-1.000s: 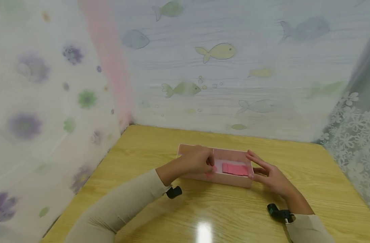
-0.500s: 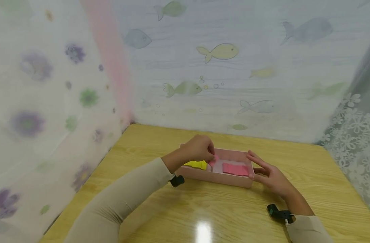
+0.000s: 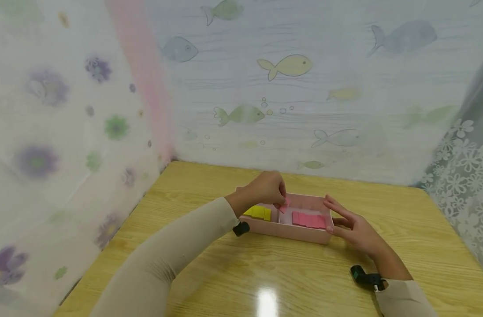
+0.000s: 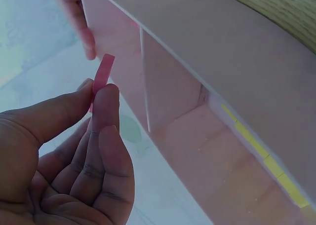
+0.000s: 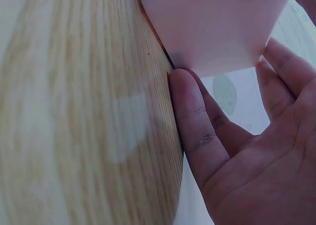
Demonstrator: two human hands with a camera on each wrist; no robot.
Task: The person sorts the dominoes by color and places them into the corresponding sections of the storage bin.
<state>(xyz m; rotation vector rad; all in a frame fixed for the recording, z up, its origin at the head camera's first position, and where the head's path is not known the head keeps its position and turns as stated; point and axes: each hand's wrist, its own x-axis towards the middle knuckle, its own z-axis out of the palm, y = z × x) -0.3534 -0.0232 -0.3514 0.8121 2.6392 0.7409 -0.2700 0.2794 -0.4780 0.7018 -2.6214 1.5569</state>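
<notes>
My left hand pinches a small flat pink piece between thumb and forefinger, tilted above the right compartment of a pink box. In that compartment, a row of overlapping pink pieces lies along the near side. A row of yellow pieces lies in the left compartment, partly behind the left forearm. A thin divider separates the two compartments. At the box's right end, my right hand rests with extended fingers touching the end wall and corners.
The box stands on a wood-grain table. Patterned white sheets with fish enclose the back, and a flowered sheet the left side. A small black camera is worn on the right wrist, another on the left.
My left hand has lifted and shifted right with the pink piece, from the divider to over the right compartment, uncovering the yellow row. The right hand stays at the box end.
</notes>
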